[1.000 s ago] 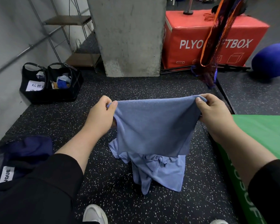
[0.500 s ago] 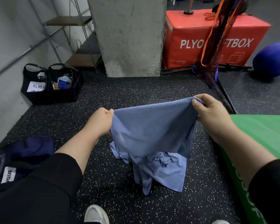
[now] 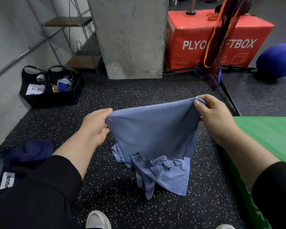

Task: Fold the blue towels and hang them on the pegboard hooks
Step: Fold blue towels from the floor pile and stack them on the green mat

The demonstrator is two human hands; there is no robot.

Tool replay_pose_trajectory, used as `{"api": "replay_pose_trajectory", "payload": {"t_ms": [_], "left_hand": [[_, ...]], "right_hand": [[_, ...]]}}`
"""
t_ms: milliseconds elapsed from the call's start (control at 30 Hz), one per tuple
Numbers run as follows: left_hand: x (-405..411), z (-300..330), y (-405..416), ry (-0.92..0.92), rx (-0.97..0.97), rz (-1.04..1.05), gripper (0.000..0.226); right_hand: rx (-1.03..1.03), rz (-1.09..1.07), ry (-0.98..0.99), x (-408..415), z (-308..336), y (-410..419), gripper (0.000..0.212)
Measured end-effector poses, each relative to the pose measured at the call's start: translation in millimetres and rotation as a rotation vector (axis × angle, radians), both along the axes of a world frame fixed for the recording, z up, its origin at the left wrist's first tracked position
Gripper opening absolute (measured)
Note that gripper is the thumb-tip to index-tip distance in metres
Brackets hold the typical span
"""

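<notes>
While one crumpled towel lies below, both hands' fingers pinch one blue towel.

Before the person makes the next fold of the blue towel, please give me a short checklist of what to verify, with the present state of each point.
1. Left hand pinches one top corner of the held towel: ok.
2. Right hand pinches the other top corner: ok.
3. Top edge stretched evenly between the hands: not ok, the right corner is higher.
4. Held towel hangs free of the crumpled towels on the floor: cannot tell, its lower edge overlaps them in this view.
5. Pegboard hooks within reach: cannot tell, none are in view.
</notes>
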State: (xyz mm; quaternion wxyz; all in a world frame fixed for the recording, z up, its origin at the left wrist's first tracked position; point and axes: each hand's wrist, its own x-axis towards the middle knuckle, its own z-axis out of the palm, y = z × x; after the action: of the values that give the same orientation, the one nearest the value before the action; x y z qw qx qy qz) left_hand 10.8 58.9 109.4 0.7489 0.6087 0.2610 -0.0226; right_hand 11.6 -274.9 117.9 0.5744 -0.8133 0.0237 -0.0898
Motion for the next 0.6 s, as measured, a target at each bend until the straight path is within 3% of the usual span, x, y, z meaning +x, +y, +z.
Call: {"api": "replay_pose_trajectory", "payload": {"t_ms": [200,300,400,600], "left_hand": [[-1.7,6.2,4.7,-0.064,0.135,-0.094,0.034],[-0.8,7.7,3.1,-0.109,0.144,-0.088,0.025],[-0.2,6.5,1.8,-0.082,0.103,-0.049,0.019],[-0.2,5.4,2.1,-0.01,0.107,-0.036,0.034]], "right_hand": [[-0.077,-0.096,0.016,2.4,-5.2,-3.7,0.012],[-0.056,-0.123,0.063,2.0,-6.3,-3.9,0.02],[-0.06,-0.118,0.09,1.5,-7.0,-3.8,0.014],[-0.143,-0.092,0.096,5.4,-9.7,-1.0,0.025]]}}
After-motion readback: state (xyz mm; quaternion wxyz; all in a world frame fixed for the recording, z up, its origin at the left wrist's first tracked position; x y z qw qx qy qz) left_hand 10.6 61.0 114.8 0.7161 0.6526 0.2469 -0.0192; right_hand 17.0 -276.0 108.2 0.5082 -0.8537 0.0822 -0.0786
